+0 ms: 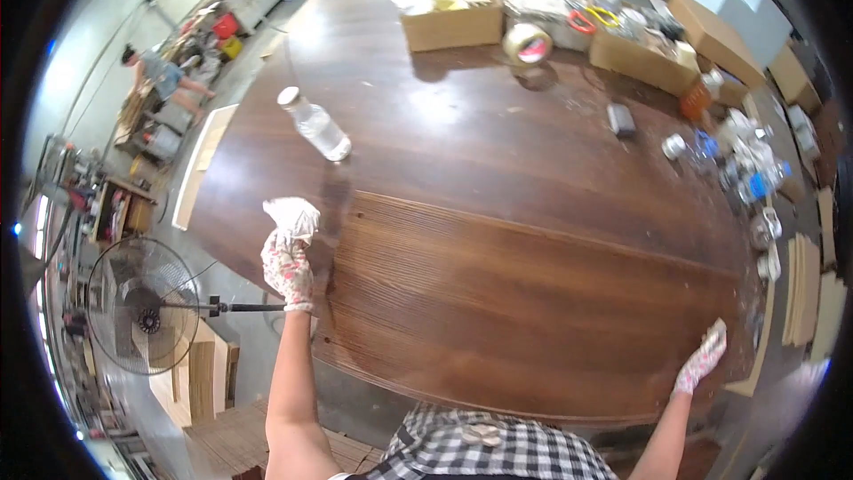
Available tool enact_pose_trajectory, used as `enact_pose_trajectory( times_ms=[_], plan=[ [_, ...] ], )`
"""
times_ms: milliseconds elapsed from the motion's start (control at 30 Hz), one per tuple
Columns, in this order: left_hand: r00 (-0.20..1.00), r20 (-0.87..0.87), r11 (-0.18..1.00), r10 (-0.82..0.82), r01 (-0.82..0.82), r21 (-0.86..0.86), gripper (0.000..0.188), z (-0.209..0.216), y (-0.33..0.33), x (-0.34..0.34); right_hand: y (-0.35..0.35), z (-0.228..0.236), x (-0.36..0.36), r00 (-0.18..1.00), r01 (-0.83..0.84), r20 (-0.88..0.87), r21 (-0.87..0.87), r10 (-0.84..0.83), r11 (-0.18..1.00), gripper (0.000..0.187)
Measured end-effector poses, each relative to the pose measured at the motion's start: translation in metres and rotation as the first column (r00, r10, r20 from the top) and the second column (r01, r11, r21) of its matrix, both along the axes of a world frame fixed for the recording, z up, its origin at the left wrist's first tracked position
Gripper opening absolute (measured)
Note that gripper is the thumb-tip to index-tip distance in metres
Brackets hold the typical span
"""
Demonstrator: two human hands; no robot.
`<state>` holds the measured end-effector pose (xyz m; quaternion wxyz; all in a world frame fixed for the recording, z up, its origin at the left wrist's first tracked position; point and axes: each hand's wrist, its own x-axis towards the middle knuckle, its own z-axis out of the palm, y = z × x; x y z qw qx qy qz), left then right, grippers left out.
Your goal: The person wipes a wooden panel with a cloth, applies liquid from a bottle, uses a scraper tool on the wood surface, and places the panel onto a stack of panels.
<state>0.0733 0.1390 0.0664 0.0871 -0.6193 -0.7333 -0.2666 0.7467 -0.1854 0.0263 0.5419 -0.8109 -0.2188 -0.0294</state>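
Observation:
A long dark-brown wooden board (533, 302) with visible grain lies across the near side of a big brown table (444, 142). My left hand (289, 276), in a white glove with a pink pattern, is closed around a crumpled white cloth (293, 216), just off the board's left end. My right hand (700, 366), in a matching glove, is at the board's right end and seems to grip its edge; its fingertips are small and hard to make out. Beyond the cloth, a clear glass bottle (322, 132) with a white cap stands on the table.
At the far side are a cardboard box (451, 22), a tape roll (527, 44) and a low carton (641, 64) of supplies. A grey block (621, 120) and several plastic bottles (764, 182) sit at right. A fan (147, 307) stands at left; another person (164, 78) works beyond.

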Motion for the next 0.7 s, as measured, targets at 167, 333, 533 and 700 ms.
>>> enact_pose_trajectory(
  times_ms=[167,333,533,700],
  plan=[
    [0.818,-0.143,0.812,-0.557,0.501,-0.299,0.059,-0.022,-0.026,0.103,0.018,0.0,-0.013,0.997,0.061,-0.053,0.028,-0.059,0.998,0.037],
    [0.638,-0.009,0.622,-0.77,0.747,-0.236,0.061,-0.031,-0.037,0.223,0.017,-0.001,-0.01,0.975,0.157,-0.184,0.171,-0.125,0.973,0.039],
    [0.428,-0.015,0.41,-0.904,0.856,-0.316,0.064,-0.029,-0.08,0.374,0.016,0.008,-0.017,0.944,0.197,-0.316,0.291,-0.101,0.936,0.038],
    [0.33,-0.068,0.336,-0.941,0.907,-0.254,0.062,-0.034,-0.122,0.499,0.001,-0.007,-0.001,0.925,0.101,-0.36,0.535,0.119,0.839,0.042]
  ],
)
